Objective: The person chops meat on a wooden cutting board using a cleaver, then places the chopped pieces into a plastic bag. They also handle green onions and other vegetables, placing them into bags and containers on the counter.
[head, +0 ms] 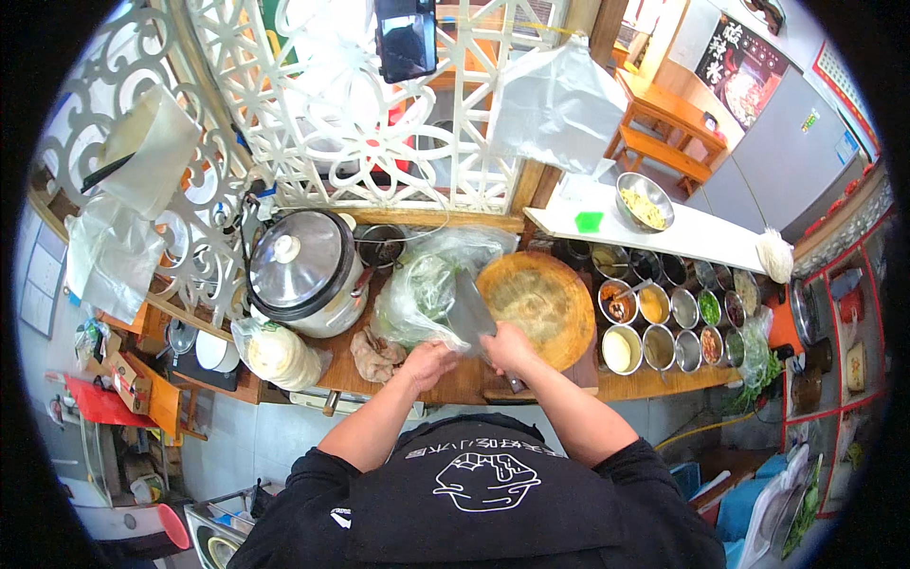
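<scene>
My right hand (508, 348) grips a cleaver (470, 313), its wide blade pointing away from me beside the round wooden chopping block (544, 306). The blade lies against the mouth of a clear plastic bag (409, 313) of leafy greens (435, 284); whether it is inside the bag is hard to tell. With its fingers, my left hand (430, 364) pinches the near edge of that bag. A crumpled brown cloth (375, 355) is on the counter left of my left hand.
Left stand a lidded electric cooker (306, 274) and bagged round flatbreads (281, 355). Several steel cups of condiments (654, 302) fill the counter's right side. Behind them, a steel bowl of pale strips (643, 203) rests on a white shelf (704, 245). A white lattice screen (370, 142) rises at the back.
</scene>
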`<state>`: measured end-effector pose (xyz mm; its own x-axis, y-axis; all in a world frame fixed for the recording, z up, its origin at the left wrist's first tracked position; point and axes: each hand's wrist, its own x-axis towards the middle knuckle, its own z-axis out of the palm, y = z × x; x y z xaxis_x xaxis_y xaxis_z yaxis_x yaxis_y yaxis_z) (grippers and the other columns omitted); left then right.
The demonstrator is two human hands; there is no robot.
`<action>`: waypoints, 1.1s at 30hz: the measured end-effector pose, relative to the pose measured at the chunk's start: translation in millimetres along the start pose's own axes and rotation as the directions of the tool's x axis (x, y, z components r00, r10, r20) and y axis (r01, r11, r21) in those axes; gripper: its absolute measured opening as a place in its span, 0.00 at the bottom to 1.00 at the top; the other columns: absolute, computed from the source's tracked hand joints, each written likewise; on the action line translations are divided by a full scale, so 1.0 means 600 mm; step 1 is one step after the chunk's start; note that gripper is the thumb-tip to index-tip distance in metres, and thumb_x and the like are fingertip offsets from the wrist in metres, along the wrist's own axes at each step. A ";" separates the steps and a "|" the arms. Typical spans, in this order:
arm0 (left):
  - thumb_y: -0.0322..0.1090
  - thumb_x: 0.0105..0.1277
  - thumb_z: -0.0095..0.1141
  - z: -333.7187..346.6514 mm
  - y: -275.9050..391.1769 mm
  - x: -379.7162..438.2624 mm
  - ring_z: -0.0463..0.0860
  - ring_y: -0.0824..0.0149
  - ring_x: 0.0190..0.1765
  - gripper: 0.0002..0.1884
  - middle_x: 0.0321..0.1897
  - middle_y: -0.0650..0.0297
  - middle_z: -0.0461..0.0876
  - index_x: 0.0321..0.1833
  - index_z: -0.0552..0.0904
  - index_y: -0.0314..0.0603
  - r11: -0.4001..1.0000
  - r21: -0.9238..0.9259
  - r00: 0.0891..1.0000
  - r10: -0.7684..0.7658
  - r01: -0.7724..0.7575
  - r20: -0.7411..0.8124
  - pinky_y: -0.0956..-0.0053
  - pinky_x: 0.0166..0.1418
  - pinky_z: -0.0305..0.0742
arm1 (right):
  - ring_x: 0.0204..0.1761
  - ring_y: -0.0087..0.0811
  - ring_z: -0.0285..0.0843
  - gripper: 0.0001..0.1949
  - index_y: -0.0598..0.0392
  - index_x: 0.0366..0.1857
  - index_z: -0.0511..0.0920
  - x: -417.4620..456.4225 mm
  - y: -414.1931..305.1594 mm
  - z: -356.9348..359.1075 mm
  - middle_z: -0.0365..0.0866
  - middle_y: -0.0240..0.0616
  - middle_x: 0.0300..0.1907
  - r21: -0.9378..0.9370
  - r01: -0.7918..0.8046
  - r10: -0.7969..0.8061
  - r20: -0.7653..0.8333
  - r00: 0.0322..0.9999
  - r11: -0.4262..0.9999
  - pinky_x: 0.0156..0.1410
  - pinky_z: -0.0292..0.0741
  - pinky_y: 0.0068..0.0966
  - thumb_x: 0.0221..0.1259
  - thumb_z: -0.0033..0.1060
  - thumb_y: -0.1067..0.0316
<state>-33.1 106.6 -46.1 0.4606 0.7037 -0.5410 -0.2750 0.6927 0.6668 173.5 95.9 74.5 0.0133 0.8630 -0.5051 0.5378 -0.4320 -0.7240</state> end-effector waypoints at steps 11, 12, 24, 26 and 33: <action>0.36 0.75 0.62 0.010 -0.007 0.014 0.82 0.70 0.50 0.08 0.49 0.71 0.88 0.52 0.85 0.47 0.981 -0.158 0.993 0.106 -0.112 -0.046 0.68 0.57 0.75 | 0.19 0.37 0.82 0.16 0.67 0.49 0.76 0.016 0.020 -0.013 0.81 0.44 0.23 0.060 0.002 -0.012 0.160 0.987 0.998 0.23 0.79 0.36 0.72 0.60 0.62; 0.36 0.75 0.62 0.006 -0.011 0.019 0.83 0.70 0.50 0.08 0.49 0.70 0.88 0.52 0.85 0.46 0.974 -0.184 0.991 0.125 -0.130 -0.038 0.68 0.57 0.76 | 0.18 0.35 0.80 0.14 0.66 0.47 0.77 0.013 0.022 -0.018 0.80 0.42 0.22 0.046 0.008 -0.016 0.182 0.983 0.999 0.23 0.78 0.35 0.71 0.60 0.63; 0.34 0.78 0.57 -0.016 0.024 0.059 0.85 0.64 0.49 0.08 0.44 0.61 0.86 0.53 0.82 0.41 0.953 -0.251 0.979 0.132 -0.168 -0.153 0.69 0.54 0.80 | 0.17 0.25 0.72 0.11 0.61 0.39 0.76 -0.107 0.144 -0.193 0.75 0.33 0.23 0.184 -0.109 0.056 0.271 0.961 0.977 0.21 0.73 0.29 0.68 0.64 0.65; 0.35 0.79 0.55 0.015 0.040 0.035 0.84 0.64 0.50 0.08 0.45 0.61 0.86 0.52 0.82 0.40 0.939 -0.295 0.960 0.100 -0.178 -0.262 0.70 0.54 0.79 | 0.15 0.25 0.71 0.09 0.60 0.38 0.75 -0.139 0.206 -0.203 0.74 0.32 0.23 0.345 -0.136 0.113 0.084 0.990 0.929 0.20 0.71 0.27 0.70 0.63 0.66; 0.37 0.78 0.52 0.023 0.015 -0.006 0.85 0.59 0.57 0.17 0.56 0.57 0.86 0.64 0.78 0.38 0.956 -0.290 0.994 0.013 -0.044 -0.106 0.63 0.62 0.79 | 0.14 0.26 0.68 0.09 0.59 0.36 0.72 -0.124 0.286 -0.176 0.71 0.33 0.22 0.589 -0.065 0.324 -0.347 0.880 0.806 0.17 0.69 0.29 0.72 0.59 0.67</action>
<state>-25.6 108.0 -31.2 0.3646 0.7255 -0.5836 -0.5282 0.6774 0.5121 353.5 -14.7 37.3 0.4784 0.7102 -0.5164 -0.0642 -0.5582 -0.8272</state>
